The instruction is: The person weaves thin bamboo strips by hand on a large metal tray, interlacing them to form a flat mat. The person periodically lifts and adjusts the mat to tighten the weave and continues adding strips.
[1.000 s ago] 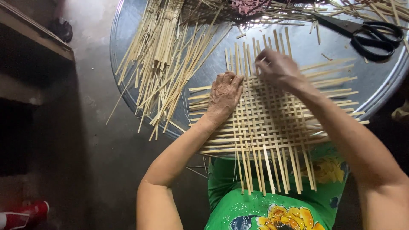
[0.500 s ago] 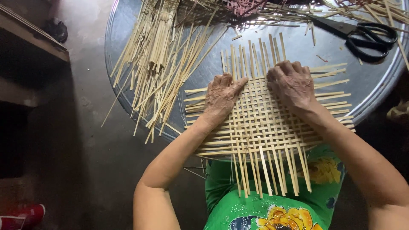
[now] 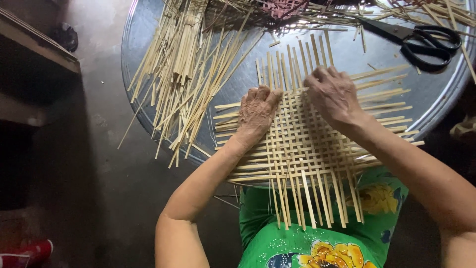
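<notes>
A square mat of woven pale bamboo strips (image 3: 302,149) lies on a round metal tray (image 3: 436,106), its near edge over my lap. My left hand (image 3: 257,113) presses flat on the mat's left part, fingers pointing away from me. My right hand (image 3: 333,94) rests on the mat's far right part, its fingertips curled on the upright strips near the far edge. Loose strip ends stick out on all sides of the weave.
A heap of loose bamboo strips (image 3: 191,69) covers the tray's left side and hangs over its rim. Black scissors (image 3: 421,39) lie at the far right. A dark wooden shelf (image 3: 39,49) stands left. A red object (image 3: 29,250) lies on the floor.
My right hand has slid from the mat's far middle toward the right and settled flatter. My left hand stays pressed on the left side. The view has shifted a little.
</notes>
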